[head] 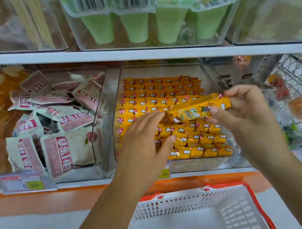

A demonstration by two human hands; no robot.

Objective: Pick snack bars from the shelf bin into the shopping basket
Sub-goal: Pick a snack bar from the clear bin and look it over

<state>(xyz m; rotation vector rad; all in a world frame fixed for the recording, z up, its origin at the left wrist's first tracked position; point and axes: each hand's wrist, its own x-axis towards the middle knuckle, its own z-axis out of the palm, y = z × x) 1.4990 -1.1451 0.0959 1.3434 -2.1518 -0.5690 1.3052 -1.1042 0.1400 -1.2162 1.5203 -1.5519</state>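
Observation:
A clear shelf bin (116,107) at the centre is packed with rows of yellow-wrapped snack bars (155,93). My right hand (244,111) pinches one yellow snack bar (196,110) by its right end and holds it lying sideways above the bin. My left hand (145,139) reaches over the front of the bin with straight fingers, its fingertips at the left end of that bar, holding nothing. A white shopping basket (177,201) with an orange rim stands below the shelf at the bottom right, and its inside looks bare.
Left of the snack bin is a clear bin of white-and-pink packets (57,125). The shelf above carries green jelly cups (136,25). A wire rack (297,82) with red and orange packets stands at the right. Price tags (25,183) line the shelf edge.

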